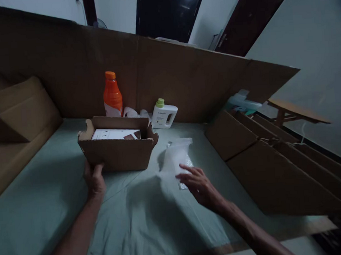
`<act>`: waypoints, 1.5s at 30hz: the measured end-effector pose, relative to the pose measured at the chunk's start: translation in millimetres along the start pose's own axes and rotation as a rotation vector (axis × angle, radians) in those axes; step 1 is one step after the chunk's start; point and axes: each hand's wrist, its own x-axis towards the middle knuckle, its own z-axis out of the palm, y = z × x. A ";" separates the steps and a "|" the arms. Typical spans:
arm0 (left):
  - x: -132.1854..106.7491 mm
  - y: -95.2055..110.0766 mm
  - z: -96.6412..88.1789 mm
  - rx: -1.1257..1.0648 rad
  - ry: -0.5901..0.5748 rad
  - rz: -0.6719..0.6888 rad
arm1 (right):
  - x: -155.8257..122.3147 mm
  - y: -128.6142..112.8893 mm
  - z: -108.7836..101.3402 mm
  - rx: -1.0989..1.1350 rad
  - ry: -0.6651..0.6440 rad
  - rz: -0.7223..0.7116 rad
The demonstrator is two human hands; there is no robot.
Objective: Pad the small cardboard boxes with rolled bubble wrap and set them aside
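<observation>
My left hand grips the lower left corner of an open cardboard box, thumb in front and the other fingers partly hidden by the box. Inside the box lies a white carton with a dark patch at its right end. To the right, a piece of clear plastic wrap, bubbly along its right edge, rests on the cloth. My right hand is over the near part of the wrap, fingers apart and holding nothing. Whether its fingertips touch the wrap I cannot tell.
Behind the box stand an orange bottle and a white jug with a green cap, with crumpled white material between them. A cardboard wall closes the back of the cloth-covered table. Large cardboard boxes flank both sides.
</observation>
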 end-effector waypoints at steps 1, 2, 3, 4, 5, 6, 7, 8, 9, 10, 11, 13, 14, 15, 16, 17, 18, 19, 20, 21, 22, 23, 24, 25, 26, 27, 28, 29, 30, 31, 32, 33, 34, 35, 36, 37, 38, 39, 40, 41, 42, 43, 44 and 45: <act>0.3 0.2 -0.4 0.001 -0.003 0.007 | -18.3 -13.2 1.9 0.066 -0.017 0.003; 0.4 1.0 -0.9 0.006 -0.004 0.013 | -34.6 -24.9 4.5 0.128 -0.042 0.015; 0.3 2.3 -1.5 0.017 -0.006 0.016 | -48.5 -34.2 7.2 0.186 -0.062 0.029; 0.1 3.9 -2.0 0.033 -0.008 0.014 | -60.2 -40.8 9.1 0.235 -0.075 0.050; -0.2 5.7 -2.4 0.050 -0.009 0.010 | -69.6 -44.2 9.8 0.271 -0.080 0.079; -0.6 7.4 -2.6 0.067 -0.010 0.007 | -76.6 -44.3 9.1 0.295 -0.077 0.118; -1.0 8.9 -2.5 0.078 -0.010 0.007 | -81.4 -41.2 7.0 0.307 -0.063 0.169; -1.3 10.0 -2.3 0.082 -0.010 0.008 | -83.8 -35.3 3.8 0.308 -0.039 0.235; -1.4 10.5 -1.9 0.077 -0.006 0.011 | -83.8 -26.7 0.0 0.298 -0.009 0.315; -1.4 10.4 -1.5 0.068 0.001 0.014 | -81.4 -16.0 -3.9 0.272 0.021 0.410; -1.3 9.9 -1.1 0.060 0.008 0.016 | -76.7 -3.7 -7.6 0.234 0.050 0.513; -0.7 8.3 -0.6 0.048 0.024 0.015 | -61.3 23.6 -12.7 0.143 0.082 0.698; -0.4 7.5 -0.5 0.040 0.027 0.013 | -51.3 37.5 -13.7 0.100 0.086 0.763; -0.2 6.9 -0.5 0.031 0.025 0.010 | -40.2 50.7 -13.6 0.064 0.083 0.806; -0.1 6.6 -0.5 0.025 0.020 0.008 | -28.4 62.9 -12.3 0.037 0.078 0.832; 0.0 6.6 -0.5 0.022 0.012 0.007 | -16.2 73.8 -9.7 0.016 0.069 0.846; 0.0 6.7 -0.4 0.024 0.004 0.010 | -3.8 83.2 -6.0 -0.010 0.056 0.865; 0.0 7.1 -0.4 0.034 0.000 0.012 | 8.3 91.1 -1.3 -0.038 0.040 0.885; -0.1 7.4 -0.4 0.050 0.001 0.012 | 19.9 97.5 4.1 -0.066 0.021 0.905; -0.1 7.9 -0.5 0.065 0.004 0.011 | 30.6 102.8 9.8 -0.092 0.000 0.923; -0.1 8.3 -0.6 0.073 0.004 0.011 | 40.2 107.3 15.2 -0.113 -0.021 0.938; -0.2 8.8 -0.8 0.074 -0.001 0.013 | 48.3 111.2 19.6 -0.132 -0.040 0.946; -0.3 9.4 -0.9 0.067 -0.005 0.015 | 54.8 115.0 22.3 -0.148 -0.055 0.950; -0.4 10.1 -1.0 0.059 -0.013 0.017 | 59.5 118.9 22.7 -0.166 -0.062 0.951; -0.7 10.8 -1.0 0.054 -0.017 0.017 | 62.6 122.8 20.4 -0.186 -0.060 0.952; -1.0 11.6 -0.9 0.051 -0.013 0.014 | 64.3 126.8 15.5 -0.210 -0.049 0.953; -1.5 12.3 -0.7 0.053 -0.005 0.008 | 64.8 130.4 8.2 -0.237 -0.029 0.954; -2.0 12.8 -0.3 0.054 0.003 0.000 | 64.8 133.1 -0.6 -0.264 0.001 0.954; -2.5 13.1 0.1 0.049 0.007 -0.005 | 64.8 134.2 -9.8 -0.288 0.037 0.949; -3.0 13.1 0.7 0.037 0.005 -0.010 | 65.3 132.9 -18.0 -0.304 0.076 0.937; -3.5 12.9 1.3 0.021 0.000 -0.014 | 66.6 128.7 -23.8 -0.306 0.111 0.913; -3.9 12.6 2.0 0.008 -0.010 -0.018 | 68.8 121.2 -26.0 -0.290 0.136 0.873; -4.3 12.4 2.7 0.000 -0.021 -0.021 | 71.8 110.4 -23.9 -0.259 0.146 0.821; -4.7 12.3 3.2 -0.007 -0.027 -0.019 | 75.6 96.6 -17.3 -0.220 0.141 0.761; -5.3 12.5 3.5 -0.005 -0.033 -0.017 | 80.0 80.7 -6.7 -0.155 0.123 0.682; -6.0 12.9 3.6 0.007 -0.040 -0.018 | 84.7 63.9 6.8 -0.081 0.102 0.601; -6.9 13.6 3.5 0.026 -0.052 -0.020 | 89.6 47.4 21.8 0.002 0.081 0.514; -8.0 14.3 3.0 0.049 -0.073 -0.023 | 94.6 32.4 36.8 0.156 0.064 0.391; -9.2 14.9 2.4 0.076 -0.108 -0.027 | 99.6 19.8 50.2 0.266 0.062 0.321; -10.5 15.2 1.7 0.101 -0.149 -0.032 | 104.3 10.3 61.1 0.363 0.069 0.274; -11.8 15.2 1.2 0.119 -0.189 -0.035 | 108.5 3.9 69.0 0.423 0.085 0.263; -13.0 14.9 1.1 0.127 -0.225 -0.036 | 112.1 0.5 74.0 0.441 0.106 0.284; -13.8 14.5 1.8 0.135 -0.258 -0.037 | 115.0 -0.5 76.3 0.435 0.126 0.317; -14.2 14.1 3.4 0.147 -0.288 -0.039 | 117.3 0.3 76.8 0.417 0.142 0.348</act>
